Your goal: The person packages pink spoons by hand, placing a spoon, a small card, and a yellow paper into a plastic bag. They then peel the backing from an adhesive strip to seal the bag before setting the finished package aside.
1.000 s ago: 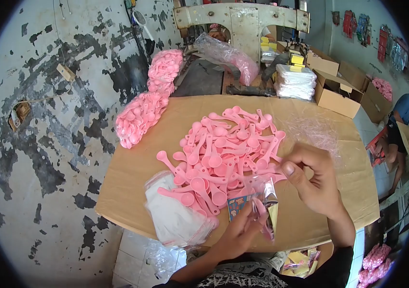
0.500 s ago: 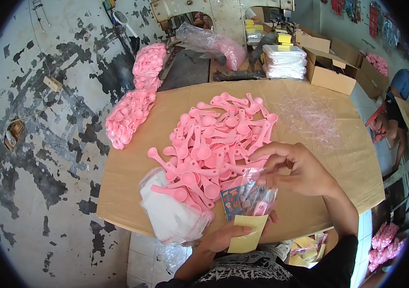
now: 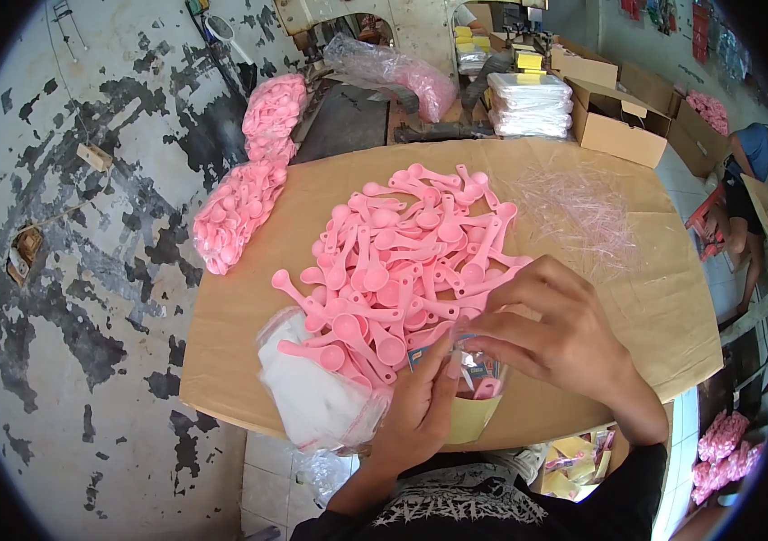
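Observation:
A small clear plastic bag with a yellow card at its lower end is between my hands. Inside shows part of a pink measuring spoon. My left hand pinches the bag's upper left edge. My right hand is closed on the upper right of that same edge, fingertips together. Just behind the bag, a blue printed card is mostly hidden. Beyond lies a large heap of pink measuring spoons. Several spoons rest on a stack of white-looking plastic bags left of my left hand.
Bagged pink spoons lie at the table's left edge. Clear plastic strips are scattered at the right. Stacked plastic packs and cardboard boxes stand behind. A box of yellow-carded packs sits below the front edge. Another person sits far right.
My left hand has moved up from the yellow card to the bag's top edge. My right hand has closed its fingers at that edge. The view has shifted slightly.

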### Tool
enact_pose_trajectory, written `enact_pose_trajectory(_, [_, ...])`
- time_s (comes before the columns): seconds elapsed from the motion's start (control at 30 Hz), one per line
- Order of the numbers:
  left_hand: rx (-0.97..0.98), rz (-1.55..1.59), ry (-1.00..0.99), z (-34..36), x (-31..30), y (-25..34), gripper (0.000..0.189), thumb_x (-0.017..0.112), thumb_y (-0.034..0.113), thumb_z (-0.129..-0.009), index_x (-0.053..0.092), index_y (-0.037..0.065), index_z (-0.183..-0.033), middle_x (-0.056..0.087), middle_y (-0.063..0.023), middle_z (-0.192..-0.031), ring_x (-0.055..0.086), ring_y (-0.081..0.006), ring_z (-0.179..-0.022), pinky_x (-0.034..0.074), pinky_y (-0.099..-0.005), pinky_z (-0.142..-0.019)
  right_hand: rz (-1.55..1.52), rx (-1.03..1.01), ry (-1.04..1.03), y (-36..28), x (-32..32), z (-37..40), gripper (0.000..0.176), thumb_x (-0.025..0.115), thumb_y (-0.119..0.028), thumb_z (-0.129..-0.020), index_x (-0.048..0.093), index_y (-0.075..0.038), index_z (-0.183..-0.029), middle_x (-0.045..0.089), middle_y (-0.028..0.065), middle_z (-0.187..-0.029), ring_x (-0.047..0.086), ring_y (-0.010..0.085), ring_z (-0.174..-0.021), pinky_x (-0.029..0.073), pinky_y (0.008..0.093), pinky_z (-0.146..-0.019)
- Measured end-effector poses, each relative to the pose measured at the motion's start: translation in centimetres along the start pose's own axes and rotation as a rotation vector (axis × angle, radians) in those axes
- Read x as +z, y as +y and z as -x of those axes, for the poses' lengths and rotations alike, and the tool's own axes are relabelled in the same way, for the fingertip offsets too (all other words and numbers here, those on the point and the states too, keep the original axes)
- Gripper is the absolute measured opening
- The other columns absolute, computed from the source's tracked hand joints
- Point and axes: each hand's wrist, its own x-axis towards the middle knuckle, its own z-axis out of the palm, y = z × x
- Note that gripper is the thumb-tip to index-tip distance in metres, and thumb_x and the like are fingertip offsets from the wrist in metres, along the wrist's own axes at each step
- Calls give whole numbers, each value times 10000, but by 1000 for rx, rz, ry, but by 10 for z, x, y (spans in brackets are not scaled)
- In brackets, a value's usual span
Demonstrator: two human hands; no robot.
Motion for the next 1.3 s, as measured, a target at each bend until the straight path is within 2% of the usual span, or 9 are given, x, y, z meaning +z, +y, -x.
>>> enact_pose_trajectory(0.33, [25, -631, -68, -1, 4, 16, 394, 484, 56, -968, 451, -99, -1329, 568, -179, -756, 538, -132, -631, 427, -258, -605, 170, -67, -134, 3, 17, 18, 198, 742, -182, -670, 688, -78, -830, 625, -3, -839, 589, 173, -859, 483, 347, -724])
enact_pose_trajectory(0.53, [296, -643, -70, -2, 5, 0, 331, 498, 45, -962, 500, -102, -1259, 555, -170, -753, 519, -136, -625, 407, -261, -582, 8, 59, -88, 5, 14, 25, 205, 758, -161, -656, 659, -50, -797, 620, 36, -782, 594, 211, -771, 497, 346, -670])
enact_pose_trajectory(0.63, [33, -490, -103, 1, 5, 11, 306, 485, 54, -984, 508, -104, -1245, 540, -119, -744, 484, -119, -654, 397, -267, -594, -72, 79, -64, 9, 11, 24, 181, 749, -115, -669, 649, -35, -797, 623, 51, -766, 595, 229, -724, 509, 348, -647])
enact_pose_trajectory(0.73, [116, -414, -67, -1, 7, 2, 293, 470, 56, -998, 514, -106, -1238, 523, -77, -743, 449, -110, -660, 383, -264, -594, -85, 74, -32, 9, 14, 25, 152, 738, -81, -684, 646, -27, -793, 626, 57, -757, 599, 234, -725, 519, 353, -651])
enact_pose_trajectory(0.93, [108, -464, -119, -2, 3, -5, 309, 462, 38, -997, 502, -104, -1269, 572, -106, -865, 494, -124, -759, 417, -275, -686, -211, 166, -30, 9, 18, 27, 143, 734, -52, -681, 631, -23, -776, 622, 69, -725, 608, 227, -699, 519, 344, -629])
enact_pose_trajectory(1.03, [192, -509, -218, -2, -3, -12, 450, 432, 37, -979, 385, -13, -1424, 635, -200, -822, 644, -220, -687, 472, -293, -658, -427, 328, -24, 13, 17, 28, 131, 718, -30, -692, 616, -18, -773, 612, 71, -700, 601, 188, -644, 503, 315, -602])
enact_pose_trajectory(1.13, [246, -377, -249, -3, 1, -2, 453, 384, 69, -1015, 343, 28, -1464, 674, -188, -1065, 671, -165, -829, 484, -248, -772, -471, 463, 38, 24, 10, 28, 113, 697, -11, -708, 600, -15, -766, 602, 59, -682, 577, 143, -611, 480, 283, -584])
enact_pose_trajectory(1.23, [-100, -72, -289, 1, -2, 8, 462, 336, 103, -1041, 284, 50, -1497, 617, -159, -1262, 650, -126, -946, 481, -241, -863, -480, 496, 121, 26, -3, 27, 93, 661, 15, -706, 594, -25, -756, 596, 34, -677, 547, 107, -609, 447, 252, -578])
enact_pose_trajectory(1.3, [-101, -10, -255, 1, -3, 4, 473, 329, 120, -1046, 252, 60, -1509, 618, -155, -1263, 646, -117, -946, 493, -255, -859, -526, 493, 142, 34, -20, 31, 91, 641, 29, -702, 595, -34, -750, 600, 30, -676, 550, 101, -622, 436, 243, -581])
